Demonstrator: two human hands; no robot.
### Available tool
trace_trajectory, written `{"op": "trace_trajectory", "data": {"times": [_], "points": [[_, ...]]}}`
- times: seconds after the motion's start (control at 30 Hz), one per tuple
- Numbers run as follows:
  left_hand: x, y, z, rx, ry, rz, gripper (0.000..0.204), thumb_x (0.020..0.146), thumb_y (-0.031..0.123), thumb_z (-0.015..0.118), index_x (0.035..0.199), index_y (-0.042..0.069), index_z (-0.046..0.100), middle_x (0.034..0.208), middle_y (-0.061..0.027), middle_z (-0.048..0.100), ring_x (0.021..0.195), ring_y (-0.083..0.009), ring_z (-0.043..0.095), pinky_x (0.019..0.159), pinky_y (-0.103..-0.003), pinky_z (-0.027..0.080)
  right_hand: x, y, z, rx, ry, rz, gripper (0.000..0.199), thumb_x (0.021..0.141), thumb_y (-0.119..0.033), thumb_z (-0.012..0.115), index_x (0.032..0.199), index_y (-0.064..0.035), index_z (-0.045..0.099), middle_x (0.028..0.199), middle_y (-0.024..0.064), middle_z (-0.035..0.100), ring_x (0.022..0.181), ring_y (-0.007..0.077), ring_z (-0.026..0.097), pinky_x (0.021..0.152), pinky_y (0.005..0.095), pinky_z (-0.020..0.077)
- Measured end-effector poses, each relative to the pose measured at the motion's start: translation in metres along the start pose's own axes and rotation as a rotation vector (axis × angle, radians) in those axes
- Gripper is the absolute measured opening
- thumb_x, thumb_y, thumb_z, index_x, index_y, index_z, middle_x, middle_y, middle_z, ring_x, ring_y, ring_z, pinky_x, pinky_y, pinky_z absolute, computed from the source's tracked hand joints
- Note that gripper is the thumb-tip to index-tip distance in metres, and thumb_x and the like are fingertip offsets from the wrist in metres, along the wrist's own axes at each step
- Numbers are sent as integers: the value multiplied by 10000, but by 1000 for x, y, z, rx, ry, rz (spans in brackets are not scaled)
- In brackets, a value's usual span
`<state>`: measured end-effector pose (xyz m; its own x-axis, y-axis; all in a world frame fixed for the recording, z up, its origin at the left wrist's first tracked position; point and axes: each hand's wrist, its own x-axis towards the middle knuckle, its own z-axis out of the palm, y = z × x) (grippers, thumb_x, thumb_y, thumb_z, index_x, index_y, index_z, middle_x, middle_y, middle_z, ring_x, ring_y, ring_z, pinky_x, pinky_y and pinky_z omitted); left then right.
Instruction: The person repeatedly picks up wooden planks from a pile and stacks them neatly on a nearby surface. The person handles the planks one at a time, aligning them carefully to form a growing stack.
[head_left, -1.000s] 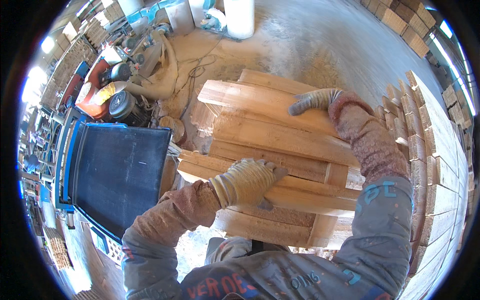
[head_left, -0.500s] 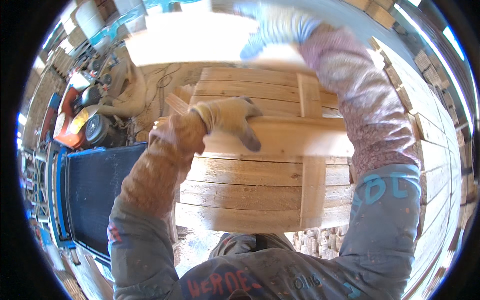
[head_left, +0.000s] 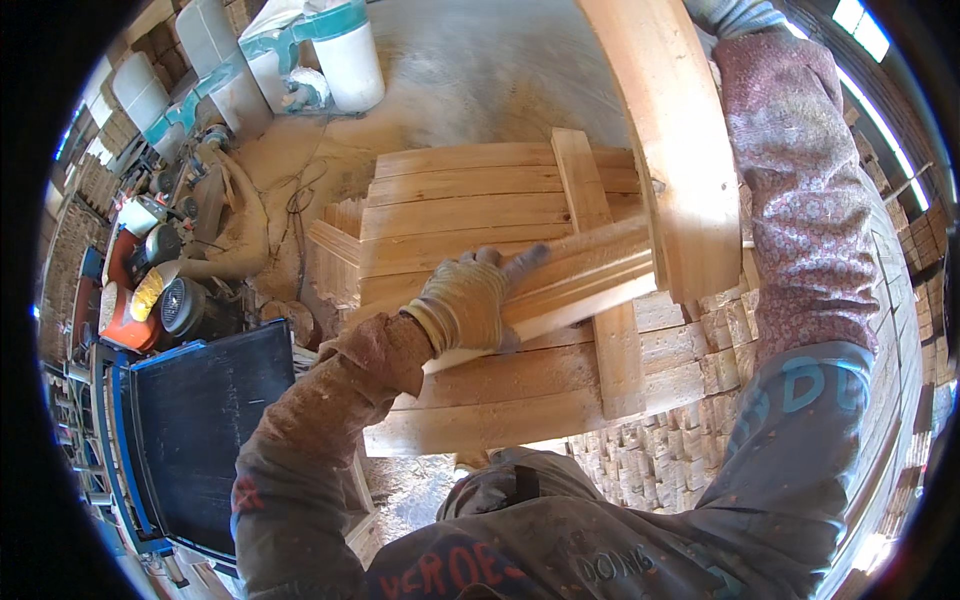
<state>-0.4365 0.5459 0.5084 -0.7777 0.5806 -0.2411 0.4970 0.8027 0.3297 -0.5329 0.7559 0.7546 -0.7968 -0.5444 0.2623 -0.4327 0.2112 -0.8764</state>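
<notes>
Fingers (head_left: 500,265) of my gloved left hand (head_left: 465,305) lie spread flat on a pale plank (head_left: 590,285), pressing its near end. My right hand (head_left: 730,15), cut off at the upper edge, has a grip I cannot make out; a wide board (head_left: 675,150) runs down from it. Beneath both sits a slatted wooden panel (head_left: 470,200). Left of my hand stands a dark blue machine table (head_left: 200,420).
</notes>
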Motion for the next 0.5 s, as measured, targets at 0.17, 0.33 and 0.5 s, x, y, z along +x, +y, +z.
{"op": "trace_trajectory", "data": {"times": [0.17, 0.33, 0.5], "points": [[-57, -58, 4, -619, 359, 18, 1269, 691, 371, 921, 1672, 83, 170, 1375, -346, 577, 1239, -427, 628, 1072, -443, 502, -16, 3, -8, 87, 30, 105, 832, 800, -481, 863, 1449, -54, 568, 1271, 94, 684, 1122, 202, 636, 986, 371, 515], [-89, -52, 3, -726, 452, -488, 1196, 758, 342, 914, 1665, 68, 184, 1360, -253, 609, 1122, -339, 663, 987, -408, 542, -44, 122, 57, 157, 316, 224, 778, 789, -409, 892, 1370, 31, 623, 1328, 184, 674, 1227, 273, 621, 1071, 389, 488], [-64, -41, 47, -555, 531, -594, 1253, 768, 546, 863, 1677, 86, 135, 1406, -348, 556, 1243, -426, 616, 1045, -422, 511, -59, 191, 171, -514, 179, 562, 1052, 813, -677, 742, 1510, 54, 448, 1487, 311, 532, 1405, 412, 507, 1165, 439, 412]]}}
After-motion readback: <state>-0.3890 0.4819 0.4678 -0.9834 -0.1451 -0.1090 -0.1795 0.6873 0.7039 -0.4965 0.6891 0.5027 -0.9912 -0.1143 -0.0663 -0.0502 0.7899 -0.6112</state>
